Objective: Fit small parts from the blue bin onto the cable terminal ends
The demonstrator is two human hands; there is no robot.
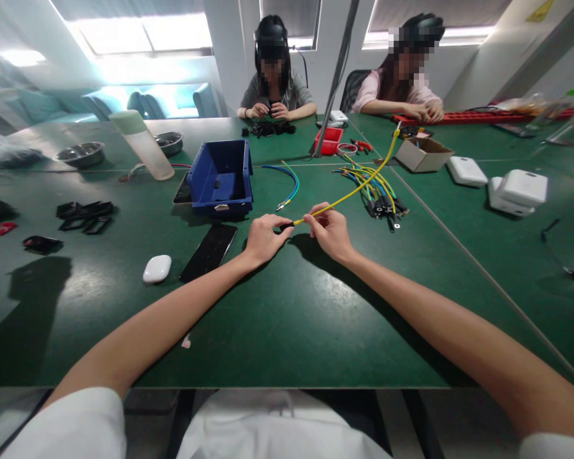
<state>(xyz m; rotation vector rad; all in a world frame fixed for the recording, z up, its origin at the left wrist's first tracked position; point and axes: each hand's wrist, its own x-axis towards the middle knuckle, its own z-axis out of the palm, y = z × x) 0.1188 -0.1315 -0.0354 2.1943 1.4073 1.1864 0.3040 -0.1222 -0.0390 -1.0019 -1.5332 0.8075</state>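
In the head-camera view, a person in white works at a green table [287, 344], both forearms reaching across its near edge. The left hand [266, 238] pinches the black end piece [287, 225] of a yellow cable [356, 191] between thumb and fingers; the right hand [332, 233] grips the cable just beside it. From there the yellow cable slants up and away to the right, passing over a bundle of yellow, green and blue cables [382, 190] with black ends. A loose blue-and-green pair of cables [296, 182] lies just beyond the hands. Left of them sit a blue plastic bin [222, 182], a dark smartphone [209, 252] near the left forearm and a rounded white case [157, 269]. Across the table, a co-worker in gray [299, 92] handles small black parts [272, 128], while another in pink [370, 92] reaches to a long red rail [478, 118].
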